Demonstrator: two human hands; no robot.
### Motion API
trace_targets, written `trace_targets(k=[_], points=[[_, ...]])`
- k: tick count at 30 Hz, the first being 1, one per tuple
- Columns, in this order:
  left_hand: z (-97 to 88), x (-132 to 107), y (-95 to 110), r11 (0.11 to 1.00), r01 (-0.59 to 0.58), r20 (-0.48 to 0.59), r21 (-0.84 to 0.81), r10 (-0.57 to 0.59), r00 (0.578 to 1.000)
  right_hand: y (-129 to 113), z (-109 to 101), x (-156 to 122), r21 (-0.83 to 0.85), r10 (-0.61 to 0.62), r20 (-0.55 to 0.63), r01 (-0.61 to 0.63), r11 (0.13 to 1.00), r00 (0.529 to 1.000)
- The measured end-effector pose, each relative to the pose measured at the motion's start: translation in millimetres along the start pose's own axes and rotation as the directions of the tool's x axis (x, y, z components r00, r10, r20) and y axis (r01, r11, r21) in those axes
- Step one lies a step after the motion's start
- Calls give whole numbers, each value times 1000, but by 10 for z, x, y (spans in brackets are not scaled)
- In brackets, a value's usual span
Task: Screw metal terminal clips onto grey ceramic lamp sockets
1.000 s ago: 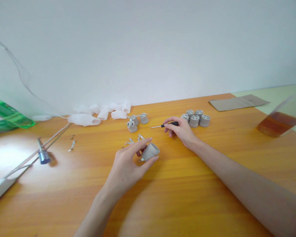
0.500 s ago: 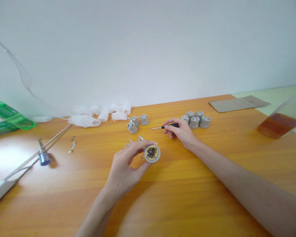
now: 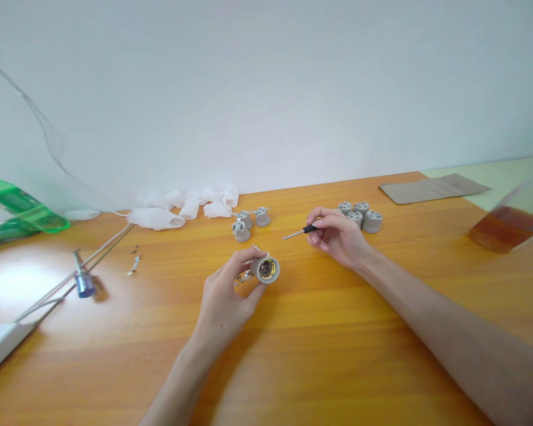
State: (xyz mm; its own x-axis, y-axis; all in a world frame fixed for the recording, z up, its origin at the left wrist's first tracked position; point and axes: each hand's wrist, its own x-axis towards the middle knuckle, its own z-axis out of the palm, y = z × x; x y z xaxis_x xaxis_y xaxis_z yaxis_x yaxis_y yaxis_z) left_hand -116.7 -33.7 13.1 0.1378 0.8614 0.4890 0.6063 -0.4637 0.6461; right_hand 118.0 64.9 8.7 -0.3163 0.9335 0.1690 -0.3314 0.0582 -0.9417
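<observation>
So, left to right: left hand (image 3: 224,299) pinches a ceramic lamp holder (image 3: 265,270) between thumb and fingertips, open end up, axis toward the camera, just above loose metal clips (image 3: 243,277) on the worktop (image 3: 337,355). Precision screwdriver (image 3: 298,232) sits pinched in the right hand (image 3: 337,238), tip pointing left at the holder, small gap between. More holders (image 3: 363,216) stand just behind.

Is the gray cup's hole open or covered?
Open: the lamp socket in the left hand shows a metal ring and dark inside, nothing covering it.
</observation>
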Motion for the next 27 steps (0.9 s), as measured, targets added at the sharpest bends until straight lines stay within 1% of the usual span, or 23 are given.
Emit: trace_targets(k=[3, 4, 5, 6, 7, 8, 10, 11, 12, 13, 14, 16, 20, 22, 25, 27], points=[[18, -6, -52, 999, 43, -83, -24, -45, 996, -169, 89, -29, -3, 9, 119, -9, 1000, 993], [18, -7, -57, 999, 45, -102, -20, -47, 994, -209, 137, -40, -74, -20, 178, 33, 997, 984], [16, -9, -56, 999, 43, -120, -12, -44, 992, -243, 192, -54, -164, -58, 210, 93, 982, 976], [12, -10, -51, 999, 39, -136, -1, -39, 990, -272, 251, -72, -274, -90, 214, 148, 950, 973], [7, -11, -46, 999, 36, -149, 11, -34, 988, -300, 311, -93, -389, -136, 214, 212, 897, 967], [2, -11, -40, 999, 33, -161, 22, -29, 986, -328, 368, -117, -504, -191, 264, 304, 808, 945], [-8, -12, -31, 999, 27, -175, 37, -20, 984, -385, 465, -168, -649, -264, 394, 470, 598, 880], [-13, -11, -30, 999, 23, -177, 43, -15, 984, -414, 502, -192, -689, -273, 444, 520, 505, 853], [-17, -10, -30, 999, 18, -176, 47, -9, 984, -441, 531, -212, -708, -281, 485, 560, 430, 828], [-22, -9, -31, 999, 14, -175, 49, -6, 985, -465, 552, -229, -717, -282, 515, 587, 377, 810], [-25, -7, -33, 999, 14, -172, 47, -6, 985, -485, 564, -241, -721, -286, 530, 602, 344, 798], [-30, -5, -38, 999, 20, -168, 31, -14, 986, -513, 572, -253, -724, -317, 524, 609, 324, 791], [-26, -7, -33, 1000, 15, -149, -11, -16, 989, -532, 557, -253, -718, -401, 469, 604, 346, 787], [-20, -10, -25, 1000, 9, -141, -22, -12, 990, -532, 553, -253, -722, -381, 500, 617, 312, 778], [-13, -13, -17, 999, 6, -130, -34, -10, 992, -530, 557, -259, -725, -326, 571, 649, 230, 754], [-14, -13, -23, 1000, 0, -131, -26, -3, 991, -525, 562, -266, -719, -332, 577, 657, 227, 746]])
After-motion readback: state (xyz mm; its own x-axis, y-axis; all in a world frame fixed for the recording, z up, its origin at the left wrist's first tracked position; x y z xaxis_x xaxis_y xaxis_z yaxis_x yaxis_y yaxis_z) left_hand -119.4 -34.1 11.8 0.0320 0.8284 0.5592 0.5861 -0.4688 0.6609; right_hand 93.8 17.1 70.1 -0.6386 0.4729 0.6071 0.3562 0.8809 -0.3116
